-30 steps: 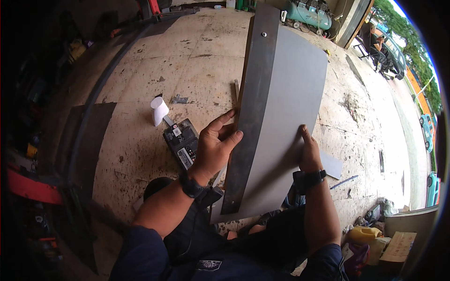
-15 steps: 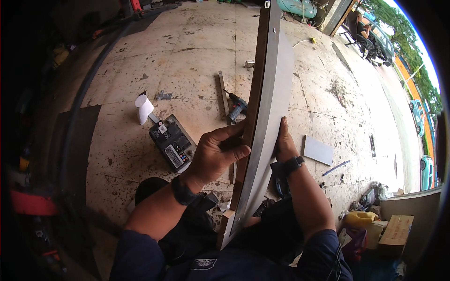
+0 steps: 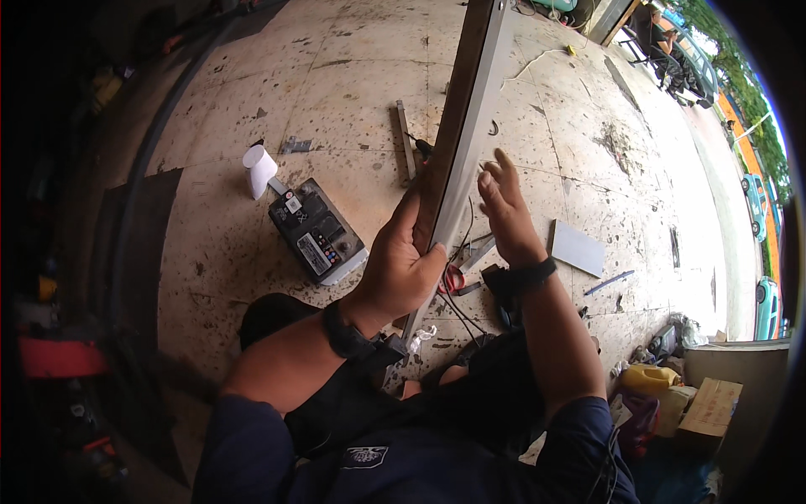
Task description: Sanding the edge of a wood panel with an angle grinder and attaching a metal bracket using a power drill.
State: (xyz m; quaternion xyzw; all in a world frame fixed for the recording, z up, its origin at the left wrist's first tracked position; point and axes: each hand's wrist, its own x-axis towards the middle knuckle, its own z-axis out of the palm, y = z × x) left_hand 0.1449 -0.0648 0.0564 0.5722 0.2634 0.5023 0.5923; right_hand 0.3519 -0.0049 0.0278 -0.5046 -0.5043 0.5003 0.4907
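Observation:
My left hand [image 3: 398, 262] is closed round a long panel [image 3: 472, 92], which has a brown side and a silver metal edge strip. The panel stands tilted in front of me, its top running past the upper edge of the picture. To its right, my right hand [image 3: 510, 214] is raised off it, fingers apart and holding nothing. A black-and-grey battery [image 3: 312, 231] lies on the floor to the left of my left hand. Behind the panel, a power drill [image 3: 423, 149] is mostly hidden.
A white paper roll [image 3: 259, 172] stands beyond the battery. On the floor lie a metal bar [image 3: 405, 139], a grey plate [image 3: 578, 249], a blue stick [image 3: 609, 282] and a red-handled thing [image 3: 454, 279] with cables. A cardboard box [image 3: 710, 406] and yellow jug [image 3: 651, 379] sit lower right.
My right hand has let go of the panel's right face and opened beside it. The panel has turned more edge-on and shifted upward, with my left hand still gripping it.

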